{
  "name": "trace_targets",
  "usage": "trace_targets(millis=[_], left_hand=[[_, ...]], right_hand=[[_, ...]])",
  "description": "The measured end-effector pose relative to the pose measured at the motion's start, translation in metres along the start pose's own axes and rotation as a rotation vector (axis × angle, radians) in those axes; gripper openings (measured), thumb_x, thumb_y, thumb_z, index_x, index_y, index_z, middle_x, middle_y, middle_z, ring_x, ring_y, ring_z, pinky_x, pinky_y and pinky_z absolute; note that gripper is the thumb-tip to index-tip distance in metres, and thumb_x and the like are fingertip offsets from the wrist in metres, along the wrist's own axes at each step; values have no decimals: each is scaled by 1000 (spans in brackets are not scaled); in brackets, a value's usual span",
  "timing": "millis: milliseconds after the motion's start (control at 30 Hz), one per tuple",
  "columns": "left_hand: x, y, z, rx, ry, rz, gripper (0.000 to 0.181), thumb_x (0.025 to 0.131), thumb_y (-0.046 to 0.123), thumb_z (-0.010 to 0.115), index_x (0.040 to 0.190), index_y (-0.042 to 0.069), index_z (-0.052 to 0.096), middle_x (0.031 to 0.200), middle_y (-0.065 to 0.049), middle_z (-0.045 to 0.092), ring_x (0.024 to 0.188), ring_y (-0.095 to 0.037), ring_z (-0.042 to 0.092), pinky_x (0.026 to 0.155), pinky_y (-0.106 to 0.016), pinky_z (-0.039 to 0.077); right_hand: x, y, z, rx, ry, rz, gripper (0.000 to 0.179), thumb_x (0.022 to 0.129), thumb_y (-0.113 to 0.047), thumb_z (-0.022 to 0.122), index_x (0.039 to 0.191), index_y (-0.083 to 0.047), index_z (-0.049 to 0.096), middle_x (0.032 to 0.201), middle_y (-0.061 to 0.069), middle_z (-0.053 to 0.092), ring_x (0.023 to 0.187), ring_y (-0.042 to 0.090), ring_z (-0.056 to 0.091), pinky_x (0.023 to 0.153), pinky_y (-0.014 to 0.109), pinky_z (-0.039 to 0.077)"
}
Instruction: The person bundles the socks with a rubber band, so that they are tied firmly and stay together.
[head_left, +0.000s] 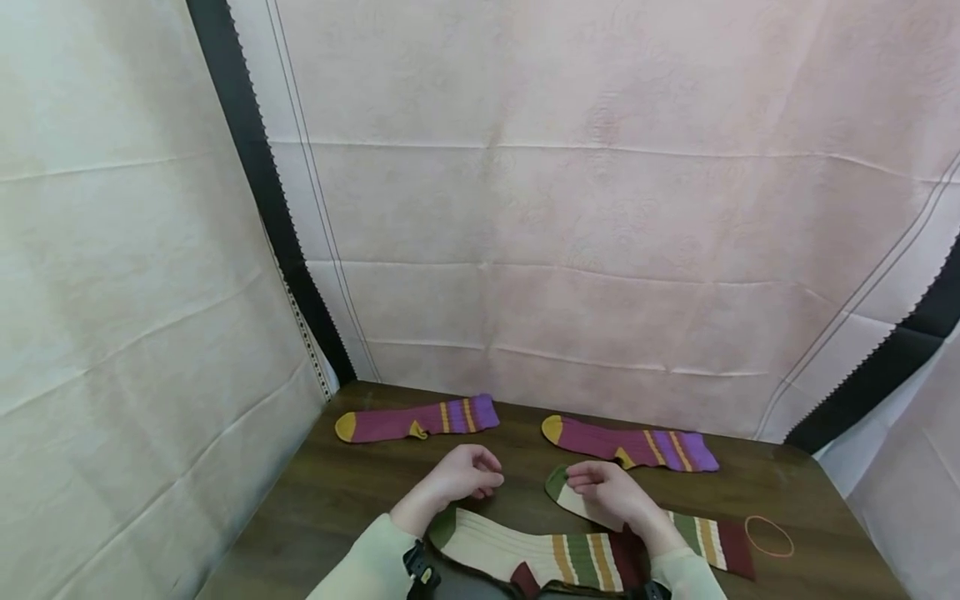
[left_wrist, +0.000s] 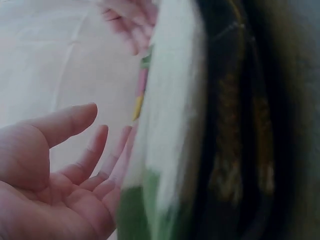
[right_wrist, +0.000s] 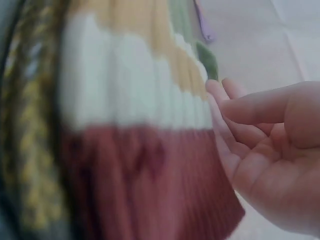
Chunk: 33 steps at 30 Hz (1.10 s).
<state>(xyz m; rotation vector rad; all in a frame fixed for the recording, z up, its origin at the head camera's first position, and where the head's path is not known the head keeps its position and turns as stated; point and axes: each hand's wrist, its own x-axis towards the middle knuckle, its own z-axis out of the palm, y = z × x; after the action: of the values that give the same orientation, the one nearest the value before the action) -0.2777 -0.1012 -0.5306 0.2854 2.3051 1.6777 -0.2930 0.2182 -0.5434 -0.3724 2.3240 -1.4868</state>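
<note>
My left hand (head_left: 471, 473) hovers over the toe end of a cream sock (head_left: 510, 537) with green toe, maroon heel and cuff, and green and mustard stripes. In the left wrist view its fingers (left_wrist: 92, 157) are spread loosely, with nothing between them. My right hand (head_left: 613, 497) is above a second cream striped sock (head_left: 708, 537), hiding its middle. Seen from the right wrist, the thumb and fingers curve loosely beside the near sock's maroon cuff (right_wrist: 155, 175) and hold nothing.
Two maroon socks with yellow toes and purple striped cuffs lie at the back, one on the left (head_left: 405, 422) and one on the right (head_left: 630, 443). A thin pinkish elastic band (head_left: 789, 546) lies on the brown wooden table (head_left: 300, 500). Pale fabric walls (head_left: 600, 208) enclose it.
</note>
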Motion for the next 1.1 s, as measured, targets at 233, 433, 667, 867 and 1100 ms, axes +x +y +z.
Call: trace_targets(millis=[233, 433, 667, 867, 1100], left_hand=[[26, 6, 27, 64, 13, -25, 24, 92, 4, 80, 112, -6, 71, 83, -6, 67, 74, -22, 67, 68, -41, 63], [38, 8, 47, 126, 59, -64, 21, 88, 2, 84, 106, -5, 73, 79, -5, 66, 66, -18, 65, 63, -35, 62], [46, 5, 57, 203, 104, -90, 16, 85, 1, 87, 95, -2, 75, 74, -4, 66, 58, -15, 64, 59, -33, 60], [48, 3, 56, 205, 125, -118, 13, 84, -1, 88, 90, 1, 76, 86, -6, 67, 61, -15, 67, 60, -30, 60], [51, 1, 52, 199, 133, -129, 15, 81, -3, 89, 87, 2, 76, 86, -6, 67, 62, -16, 68, 61, -31, 61]], right_hand=[[13, -1, 8, 23, -51, -8, 36, 101, 9, 54, 136, 13, 63, 121, 19, 72, 116, 38, 68, 102, 49, 55], [16, -2, 16, 41, -89, -14, 35, 104, 8, 53, 138, 12, 62, 123, 18, 72, 117, 36, 68, 103, 47, 54], [19, 1, 19, 68, -119, -49, 34, 104, 8, 54, 137, 14, 60, 123, 22, 71, 117, 39, 67, 101, 47, 55], [20, 1, 20, 85, -130, -52, 34, 105, 8, 54, 137, 14, 60, 123, 22, 71, 117, 40, 67, 102, 47, 55], [21, 0, 21, 86, -131, -56, 35, 104, 7, 54, 138, 14, 60, 124, 23, 71, 117, 39, 67, 102, 47, 55]])
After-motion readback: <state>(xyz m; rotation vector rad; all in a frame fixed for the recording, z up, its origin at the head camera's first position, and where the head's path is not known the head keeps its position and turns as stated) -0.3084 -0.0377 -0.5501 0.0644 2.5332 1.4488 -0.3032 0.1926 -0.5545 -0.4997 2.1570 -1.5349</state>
